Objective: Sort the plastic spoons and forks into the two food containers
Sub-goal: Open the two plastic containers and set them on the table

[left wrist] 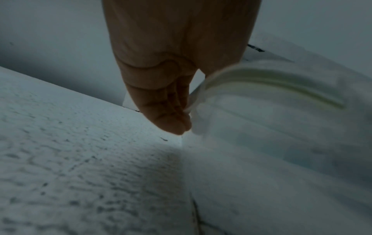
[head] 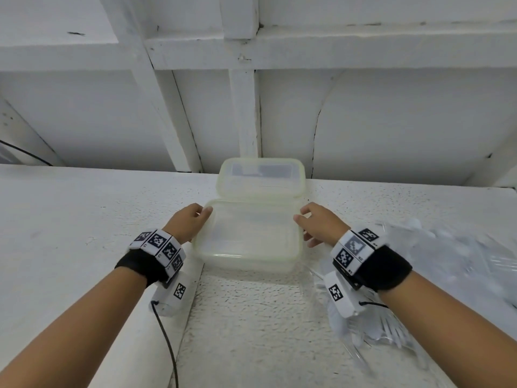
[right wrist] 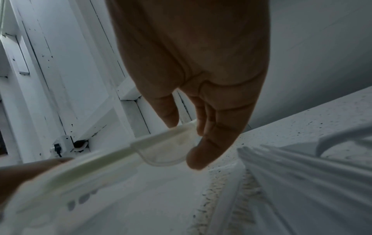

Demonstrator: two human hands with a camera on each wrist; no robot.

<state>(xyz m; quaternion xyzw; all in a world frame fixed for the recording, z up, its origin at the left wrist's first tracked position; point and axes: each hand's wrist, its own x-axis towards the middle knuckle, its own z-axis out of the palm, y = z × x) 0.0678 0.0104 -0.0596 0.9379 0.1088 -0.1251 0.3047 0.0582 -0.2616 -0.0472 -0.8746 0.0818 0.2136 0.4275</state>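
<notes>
Two clear food containers with pale green rims stand on the white counter [head: 84, 219]. The near container [head: 249, 239] has its lid on; the far container [head: 261, 176] sits right behind it. My left hand [head: 202, 212] grips the near container's left edge, thumb on the lid and fingers curled at the rim [left wrist: 261, 89]. My right hand [head: 303, 219] holds its right edge, fingers on the side latch tab [right wrist: 167, 152]. White plastic forks [head: 391, 331] and more cutlery in a clear bag [head: 447, 261] lie to the right, partly hidden under my right wrist.
A white panelled wall [head: 391, 121] rises just behind the counter. A seam or step [head: 190, 303] runs along the counter beneath my left wrist. A black cable [head: 167, 345] hangs from the left wrist camera. The cutlery bag [right wrist: 302, 182] lies close beside my right hand.
</notes>
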